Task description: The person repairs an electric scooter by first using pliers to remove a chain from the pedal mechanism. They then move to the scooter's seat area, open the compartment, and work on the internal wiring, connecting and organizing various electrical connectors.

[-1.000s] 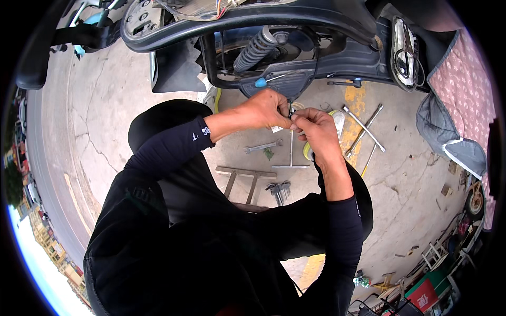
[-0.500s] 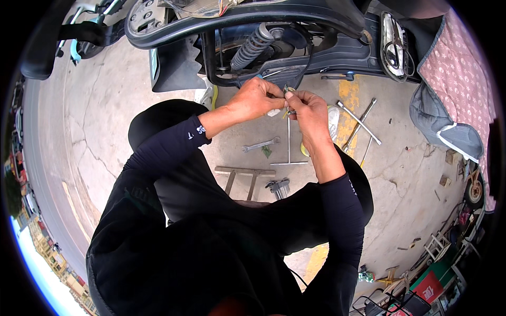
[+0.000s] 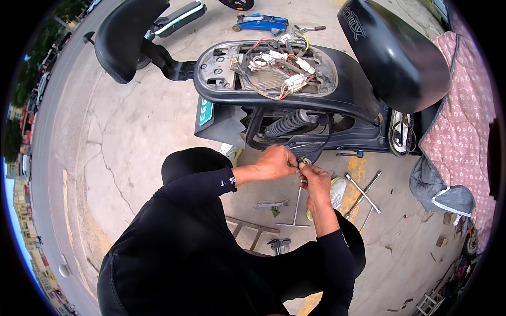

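Observation:
My left hand (image 3: 278, 162) and my right hand (image 3: 316, 183) meet beside the scooter, both with fingers pinched. Between their fingertips are thin yellowish wires (image 3: 304, 160) at the end of a black cable (image 3: 320, 149) that comes down from the scooter. A small metallic bit shows under my right fingers, too small to name. By my left fingers is something blue with a thin rod; whether I hold it cannot be told. The electric scooter (image 3: 348, 89) stands just beyond, its rear shock absorber (image 3: 287, 124) exposed and its top bay full of loose wiring (image 3: 284, 66).
On the ground lie a wrench (image 3: 272, 204), a T-handle wrench (image 3: 297, 210) and a cross wrench (image 3: 363, 195). A low stool frame (image 3: 252, 226) is near my legs. The raised black seat (image 3: 398, 55) and pink cover (image 3: 464, 116) are right; a blue floor jack (image 3: 261, 23) lies beyond.
My view has tilted up, bringing the wiring bay, seat and floor jack into sight. Both hands stay together at the wires, with little change in grip.

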Motion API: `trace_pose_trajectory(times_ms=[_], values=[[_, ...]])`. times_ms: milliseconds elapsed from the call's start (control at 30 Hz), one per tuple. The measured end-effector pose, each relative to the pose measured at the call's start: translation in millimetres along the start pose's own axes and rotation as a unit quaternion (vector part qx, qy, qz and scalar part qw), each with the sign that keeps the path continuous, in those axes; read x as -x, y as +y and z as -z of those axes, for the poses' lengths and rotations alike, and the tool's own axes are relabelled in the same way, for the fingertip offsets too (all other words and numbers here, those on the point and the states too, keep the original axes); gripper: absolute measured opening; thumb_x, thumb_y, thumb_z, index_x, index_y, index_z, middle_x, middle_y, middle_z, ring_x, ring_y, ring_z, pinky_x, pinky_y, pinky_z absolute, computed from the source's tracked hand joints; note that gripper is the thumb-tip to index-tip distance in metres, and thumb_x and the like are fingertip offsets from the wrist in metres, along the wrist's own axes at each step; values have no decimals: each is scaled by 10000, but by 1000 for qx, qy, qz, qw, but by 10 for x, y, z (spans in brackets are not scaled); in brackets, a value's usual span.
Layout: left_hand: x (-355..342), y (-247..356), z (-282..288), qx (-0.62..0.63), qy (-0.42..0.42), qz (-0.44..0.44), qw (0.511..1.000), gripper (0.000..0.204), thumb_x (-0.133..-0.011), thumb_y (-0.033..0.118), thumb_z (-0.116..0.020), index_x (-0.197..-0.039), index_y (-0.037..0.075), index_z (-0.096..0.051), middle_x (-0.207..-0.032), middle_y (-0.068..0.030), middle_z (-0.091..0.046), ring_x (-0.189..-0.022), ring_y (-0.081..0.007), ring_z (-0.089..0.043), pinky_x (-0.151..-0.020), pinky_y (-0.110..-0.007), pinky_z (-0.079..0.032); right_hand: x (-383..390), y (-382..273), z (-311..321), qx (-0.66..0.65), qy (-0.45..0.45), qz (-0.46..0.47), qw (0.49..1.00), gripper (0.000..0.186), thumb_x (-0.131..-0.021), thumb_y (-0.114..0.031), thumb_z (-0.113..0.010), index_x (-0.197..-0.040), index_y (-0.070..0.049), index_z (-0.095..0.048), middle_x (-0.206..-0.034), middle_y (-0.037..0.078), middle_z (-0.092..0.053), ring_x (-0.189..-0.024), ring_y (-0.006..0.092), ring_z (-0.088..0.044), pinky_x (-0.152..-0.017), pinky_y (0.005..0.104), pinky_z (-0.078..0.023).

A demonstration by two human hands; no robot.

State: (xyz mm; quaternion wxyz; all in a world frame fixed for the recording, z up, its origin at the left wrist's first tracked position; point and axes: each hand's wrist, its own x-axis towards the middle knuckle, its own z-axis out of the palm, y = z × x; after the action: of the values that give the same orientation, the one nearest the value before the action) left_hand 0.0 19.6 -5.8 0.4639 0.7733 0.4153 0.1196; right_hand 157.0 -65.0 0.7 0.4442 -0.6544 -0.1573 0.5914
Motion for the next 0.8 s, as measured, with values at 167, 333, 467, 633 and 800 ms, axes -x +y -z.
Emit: trace_pose_trajectory(times_ms=[167, 333, 467, 633, 800], values=[[71, 13, -55, -136, 63, -67, 986, 113, -705, 170, -771, -715, 67, -727, -745, -95, -673, -724, -329, -676, -646, -438, -525, -69, 165, -74, -22, 28, -29, 999, 158, -866, -211, -758, -897, -73, -689, -781, -7, -672, -644, 81, -560, -544, 250, -454], [108, 35, -36, -188, 59, -79, 977, 89, -706, 143, -735, -698, 61, -699, -785, -99, -673, -758, -332, -676, -657, -452, -531, -54, 219, -149, 4, 39, -26, 999, 149, -877, -212, -740, -895, -74, -685, -786, -17, -653, -644, 82, -563, -522, 237, -443], [156, 14, -7, -250, 70, -110, 959, 93, -700, 118, -715, -724, 40, -671, -832, -103, -650, -779, -312, -678, -643, -433, -537, -62, 200, -206, 29, 35, -26, 999, 166, -880, -230, -733, -888, -72, -683, -770, -17, -637, -637, 79, -556, -510, 240, -441], [236, -50, -45, -362, 100, -251, 892, 132, -702, 124, -681, -802, 42, -653, -843, -61, -585, -799, -227, -651, -610, -378, -537, -75, 170, -239, 45, 11, -32, 998, 162, -909, -220, -677, -862, -64, -678, -723, -16, -610, -621, 79, -550, -504, 236, -435], [226, 48, 29, -386, 103, -289, 870, 148, -726, 132, -675, -844, 45, -653, -838, -49, -563, -802, -214, -632, -615, -344, -527, -128, 186, -227, 53, 3, 21, 998, 237, -956, -241, -652, -860, -26, -677, -730, -7, -606, -600, 79, -531, -511, 253, -441]])
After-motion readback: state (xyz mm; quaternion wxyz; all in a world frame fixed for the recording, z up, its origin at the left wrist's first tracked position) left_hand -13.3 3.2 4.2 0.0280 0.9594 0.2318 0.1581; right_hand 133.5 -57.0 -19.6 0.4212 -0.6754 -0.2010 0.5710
